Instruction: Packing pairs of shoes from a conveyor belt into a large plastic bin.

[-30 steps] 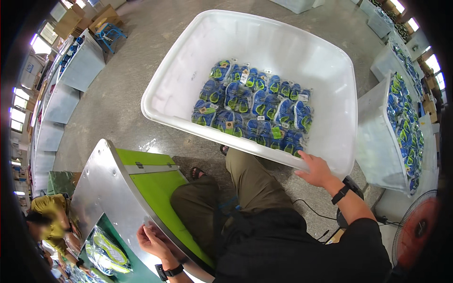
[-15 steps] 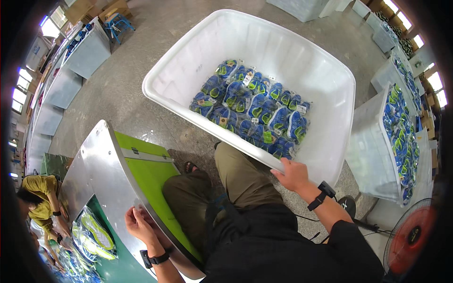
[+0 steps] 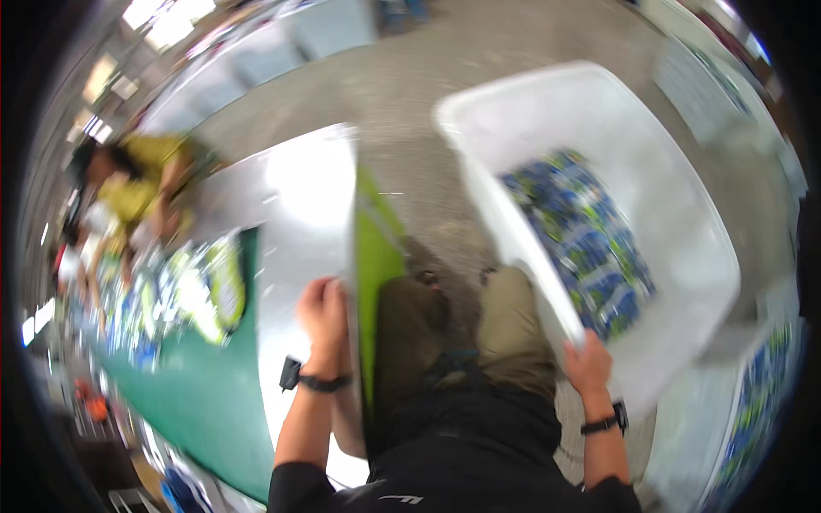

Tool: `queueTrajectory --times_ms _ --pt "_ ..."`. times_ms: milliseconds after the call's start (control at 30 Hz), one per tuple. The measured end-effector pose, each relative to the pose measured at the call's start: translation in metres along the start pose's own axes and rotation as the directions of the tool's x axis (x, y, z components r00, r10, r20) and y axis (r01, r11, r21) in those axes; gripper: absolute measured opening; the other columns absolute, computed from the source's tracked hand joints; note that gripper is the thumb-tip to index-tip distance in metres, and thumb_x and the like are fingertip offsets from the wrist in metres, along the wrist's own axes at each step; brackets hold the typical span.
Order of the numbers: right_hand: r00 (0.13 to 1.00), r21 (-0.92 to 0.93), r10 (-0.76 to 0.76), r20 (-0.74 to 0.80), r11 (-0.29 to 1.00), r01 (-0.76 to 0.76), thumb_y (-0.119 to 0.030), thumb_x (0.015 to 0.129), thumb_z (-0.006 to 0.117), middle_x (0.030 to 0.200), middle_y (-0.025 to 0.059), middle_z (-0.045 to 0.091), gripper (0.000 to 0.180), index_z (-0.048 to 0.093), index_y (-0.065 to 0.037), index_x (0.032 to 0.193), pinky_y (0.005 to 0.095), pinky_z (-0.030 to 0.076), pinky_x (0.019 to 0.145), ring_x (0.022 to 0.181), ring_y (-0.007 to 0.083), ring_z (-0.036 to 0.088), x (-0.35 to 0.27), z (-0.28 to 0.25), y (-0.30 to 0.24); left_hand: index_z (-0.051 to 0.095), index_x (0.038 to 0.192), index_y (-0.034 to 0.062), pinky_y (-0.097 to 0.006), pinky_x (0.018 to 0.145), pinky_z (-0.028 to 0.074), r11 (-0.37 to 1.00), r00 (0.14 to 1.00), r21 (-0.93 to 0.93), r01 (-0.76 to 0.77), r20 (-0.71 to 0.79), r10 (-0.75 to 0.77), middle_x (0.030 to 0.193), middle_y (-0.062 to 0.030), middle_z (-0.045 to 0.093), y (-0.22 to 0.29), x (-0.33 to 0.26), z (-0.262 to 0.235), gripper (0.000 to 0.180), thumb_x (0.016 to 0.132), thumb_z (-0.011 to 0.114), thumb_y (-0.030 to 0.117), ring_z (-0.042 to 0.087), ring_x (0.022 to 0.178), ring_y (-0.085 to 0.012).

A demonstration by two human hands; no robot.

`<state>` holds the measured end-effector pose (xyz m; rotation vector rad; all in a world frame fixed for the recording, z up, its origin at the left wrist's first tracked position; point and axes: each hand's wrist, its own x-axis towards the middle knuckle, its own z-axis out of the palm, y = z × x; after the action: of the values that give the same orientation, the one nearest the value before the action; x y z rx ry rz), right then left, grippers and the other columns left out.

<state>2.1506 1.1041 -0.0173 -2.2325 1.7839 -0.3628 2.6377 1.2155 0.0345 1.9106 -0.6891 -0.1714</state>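
My right hand (image 3: 588, 363) grips the near rim of a large white plastic bin (image 3: 693, 214), its fingers wrapped over the edge. Inside that bin, in rows, lie several blue and green shoes (image 3: 581, 239) in clear plastic bags. My left hand (image 3: 323, 321) hovers over the edge of a metal-topped table (image 3: 299, 197), fingers curled together and nothing visible in them. To its left, clear-bagged green and white shoe pieces (image 3: 218, 286) lie on a green work surface (image 3: 197, 368). Motion blurs the picture.
A person in a yellow top (image 3: 150, 184) works across the table, with another person beside them. White bins (image 3: 256, 51) line the far left. Another bin of blue and green shoes (image 3: 753, 419) stands at the lower right. A green panel (image 3: 372, 231) forms the table's side.
My view has swung left, so the table and the bin sit farther right in the picture. My right hand stays on the bin's rim; my left stays by the table edge.
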Motion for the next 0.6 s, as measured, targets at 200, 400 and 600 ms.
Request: queueTrajectory --times_ms 200,400,600 --pt "0.992 0.048 -0.123 0.000 0.991 0.123 -0.037 0.094 0.066 0.093 0.0280 0.067 0.042 0.059 0.002 0.109 0.0540 0.051 0.074 0.088 0.0502 0.064 -0.003 0.024 0.023 0.073 0.100 0.0039 -0.040 0.072 0.055 0.992 0.997 0.105 -0.076 0.004 0.076 0.082 -0.0168 0.072 0.003 0.001 -0.014 0.021 0.091 0.066 0.022 0.071 0.077 -0.0300" --pt "0.706 0.008 -0.268 0.656 0.938 0.348 -0.027 0.089 0.066 0.114 0.0270 0.070 0.048 0.060 0.003 0.127 0.0482 0.053 0.092 0.107 0.0446 0.068 0.056 -0.033 0.053 0.072 0.099 0.0072 -0.044 0.072 0.054 0.996 0.996 -0.030 -0.086 0.020 0.087 0.084 -0.0158 0.071 -0.013 -0.010 -0.027 0.022 0.091 0.063 0.025 0.070 0.078 -0.0334" --pt "0.769 -0.248 -0.138 0.625 0.898 0.362 -0.031 0.102 0.062 0.122 0.0180 0.068 0.049 0.054 -0.011 0.147 0.0409 0.049 0.096 0.108 0.0282 0.062 0.119 -0.227 -0.090 0.069 0.099 0.0065 -0.046 0.076 0.054 0.987 0.990 -0.154 -0.055 0.120 0.074 0.088 -0.0142 0.071 -0.012 -0.015 -0.031 0.019 0.091 0.062 0.023 0.069 0.086 -0.0361"
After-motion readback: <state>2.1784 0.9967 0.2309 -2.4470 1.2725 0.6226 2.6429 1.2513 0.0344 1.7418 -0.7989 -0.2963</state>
